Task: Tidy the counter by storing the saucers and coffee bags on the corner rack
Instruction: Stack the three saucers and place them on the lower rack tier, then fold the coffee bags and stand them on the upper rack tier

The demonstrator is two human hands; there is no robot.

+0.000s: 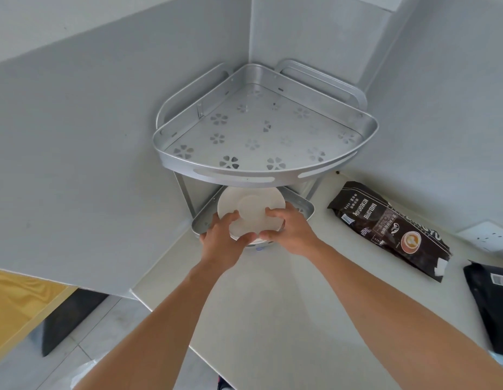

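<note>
Both hands, left (220, 237) and right (289, 230), grip closed on saucer stack (251, 211) at corner rack's (261, 173) lower shelf. Likely ceramic: stiff, slick, fragile; best held by near rims.

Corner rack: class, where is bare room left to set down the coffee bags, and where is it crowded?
The top shelf is bare within its rim. The lower shelf is crowded: saucers gripped by left hand and right hand.

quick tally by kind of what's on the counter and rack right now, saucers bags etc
saucer stack, held by the left hand and right hand on the lower shelf: 1 (number of saucers in it cannot be told)
coffee bags on the counter: 2
corner rack: 1
total: 4
</note>
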